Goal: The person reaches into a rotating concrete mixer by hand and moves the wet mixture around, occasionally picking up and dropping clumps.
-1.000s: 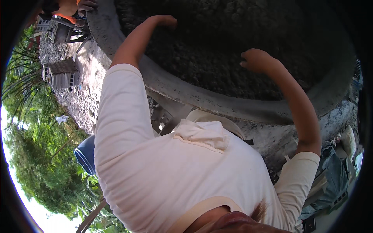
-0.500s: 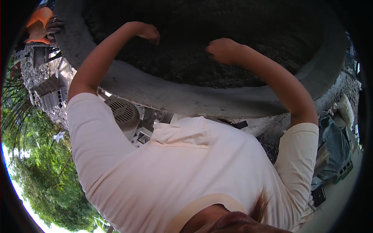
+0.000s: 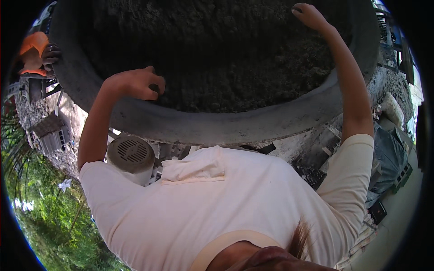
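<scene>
A wide round concrete tub (image 3: 217,128) with a thick grey rim holds dark, coarse grey mix (image 3: 226,58). I lean over its near rim in a cream short-sleeved shirt. My left hand (image 3: 135,83) is curled just inside the near-left rim, fingers and thumb closed around a dark clump of the mix. My right hand (image 3: 309,16) reaches far across to the upper right, palm down on the mix with bent fingers; whether it grips anything is hidden.
At the upper left another person's orange sleeve (image 3: 32,52) and dark-gloved hand (image 3: 50,53) rest by the tub's rim. A round vented grey cap (image 3: 131,156) sits below the tub. Dark covered bundles (image 3: 389,158) lie at right; trees (image 3: 49,217) and a small hut (image 3: 49,133) at left.
My left hand has drawn back from the far side to the near-left rim and closed. My right hand has swung out to the far right. The view has shifted over the tub.
</scene>
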A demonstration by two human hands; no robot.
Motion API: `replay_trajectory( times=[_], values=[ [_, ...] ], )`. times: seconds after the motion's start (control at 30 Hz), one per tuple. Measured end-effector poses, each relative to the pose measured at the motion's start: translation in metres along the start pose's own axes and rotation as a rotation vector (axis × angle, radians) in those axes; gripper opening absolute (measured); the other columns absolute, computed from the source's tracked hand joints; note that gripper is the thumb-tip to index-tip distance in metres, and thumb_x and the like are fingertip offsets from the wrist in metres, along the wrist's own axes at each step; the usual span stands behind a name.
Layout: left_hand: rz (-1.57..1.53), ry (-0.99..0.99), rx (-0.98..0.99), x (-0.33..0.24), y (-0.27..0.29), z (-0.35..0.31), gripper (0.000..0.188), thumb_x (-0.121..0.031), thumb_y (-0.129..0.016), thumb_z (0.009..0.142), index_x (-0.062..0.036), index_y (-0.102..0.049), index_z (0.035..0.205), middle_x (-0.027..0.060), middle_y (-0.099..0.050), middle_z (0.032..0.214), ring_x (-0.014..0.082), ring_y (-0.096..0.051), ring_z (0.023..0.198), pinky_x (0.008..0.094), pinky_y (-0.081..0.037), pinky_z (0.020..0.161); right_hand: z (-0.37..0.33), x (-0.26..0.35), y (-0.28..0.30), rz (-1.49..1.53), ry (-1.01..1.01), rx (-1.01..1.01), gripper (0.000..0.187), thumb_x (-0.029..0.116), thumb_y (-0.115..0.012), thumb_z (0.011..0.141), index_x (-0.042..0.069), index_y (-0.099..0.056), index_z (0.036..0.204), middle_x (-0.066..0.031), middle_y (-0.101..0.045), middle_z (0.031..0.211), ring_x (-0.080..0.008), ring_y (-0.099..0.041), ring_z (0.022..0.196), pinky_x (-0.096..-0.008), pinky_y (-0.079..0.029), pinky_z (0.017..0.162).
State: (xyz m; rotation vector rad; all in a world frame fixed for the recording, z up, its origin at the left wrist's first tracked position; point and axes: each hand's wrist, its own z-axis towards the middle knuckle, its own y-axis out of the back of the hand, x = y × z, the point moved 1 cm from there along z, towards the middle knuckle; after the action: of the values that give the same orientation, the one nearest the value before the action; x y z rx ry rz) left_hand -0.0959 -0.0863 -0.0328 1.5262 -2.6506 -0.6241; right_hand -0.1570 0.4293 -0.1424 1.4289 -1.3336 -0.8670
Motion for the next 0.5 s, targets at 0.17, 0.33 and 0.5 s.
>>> replay_trajectory(
  times=[0.17, 0.33, 0.5],
  values=[
    [-0.168, -0.154, -0.153, -0.019, -0.011, -0.022, 0.039, -0.024, -0.057, 0.068, -0.0148, -0.066, 0.105, 0.0163, -0.048, 0.107, 0.0318, -0.057, 0.097, 0.0407, -0.047, 0.084, 0.063, 0.079, 0.000, 0.092, 0.104, -0.210, 0.026, 0.019, -0.055, 0.090, 0.002, -0.063, 0.108, -0.0185, -0.064, 0.096, -0.0343, -0.061, 0.095, -0.0427, -0.048, 0.081],
    [-0.255, -0.419, -0.341, -0.043, 0.008, -0.027, 0.041, -0.021, -0.056, 0.065, -0.0128, -0.065, 0.104, 0.0172, -0.047, 0.109, 0.0328, -0.055, 0.097, 0.0412, -0.046, 0.086, 0.188, -0.016, -0.095, -0.003, 0.135, -0.353, 0.056, 0.008, -0.049, 0.086, 0.012, -0.040, 0.140, -0.0142, -0.046, 0.139, -0.0351, -0.046, 0.125, -0.0451, -0.040, 0.102],
    [-0.383, -0.465, -0.433, -0.045, -0.026, -0.045, 0.040, -0.019, -0.055, 0.064, -0.0109, -0.065, 0.102, 0.0192, -0.047, 0.115, 0.0330, -0.054, 0.100, 0.0407, -0.044, 0.090, 0.221, -0.029, -0.084, -0.403, -0.120, 0.046, 0.043, 0.012, -0.056, 0.084, 0.010, -0.054, 0.127, -0.0168, -0.056, 0.126, -0.0354, -0.056, 0.114, -0.0478, -0.048, 0.092]
  ],
)
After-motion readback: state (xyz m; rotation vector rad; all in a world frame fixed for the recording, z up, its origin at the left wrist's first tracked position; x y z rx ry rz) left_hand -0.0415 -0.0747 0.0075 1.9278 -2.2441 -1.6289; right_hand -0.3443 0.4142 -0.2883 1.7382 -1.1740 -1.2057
